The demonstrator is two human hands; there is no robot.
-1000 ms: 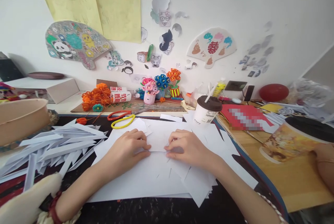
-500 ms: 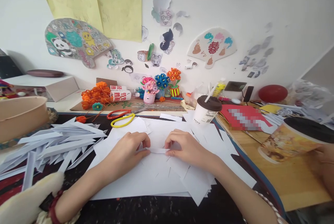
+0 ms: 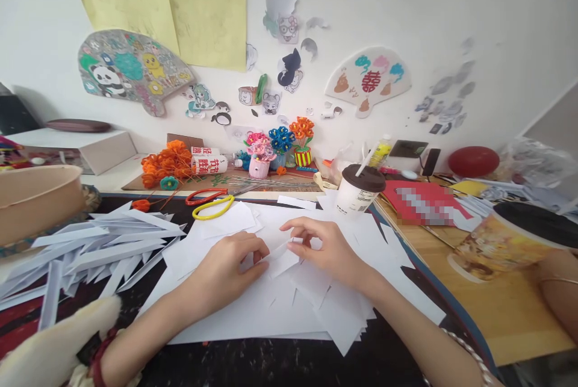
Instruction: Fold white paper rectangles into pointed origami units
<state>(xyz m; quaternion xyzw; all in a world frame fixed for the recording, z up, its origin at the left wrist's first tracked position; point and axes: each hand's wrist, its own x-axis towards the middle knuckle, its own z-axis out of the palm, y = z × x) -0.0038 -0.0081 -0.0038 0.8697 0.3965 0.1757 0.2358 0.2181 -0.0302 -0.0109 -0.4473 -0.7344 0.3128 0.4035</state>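
Observation:
Between my hands is a small white paper strip (image 3: 280,254), tilted with its right end higher. My left hand (image 3: 237,262) is closed, with thumb and fingertips at the strip's left end. My right hand (image 3: 318,245) pinches the other end between thumb and bent fingers, its index finger raised a little. Both hands are just above a pile of loose white paper sheets (image 3: 217,315) on the dark table top. On the left lies a heap of folded white paper strips (image 3: 121,242).
Scissors with a yellow-and-red handle (image 3: 212,206) lie behind my left hand. A lidded drink cup (image 3: 356,194) stands behind my right hand. At far right another person's hand (image 3: 557,278) is beside a patterned cup (image 3: 492,242). Flower crafts (image 3: 280,140) line the wall.
The paper strip has gone from level to slanting, its right end up. My right hand has risen slightly and its fingers have loosened; my left hand has shifted slightly right.

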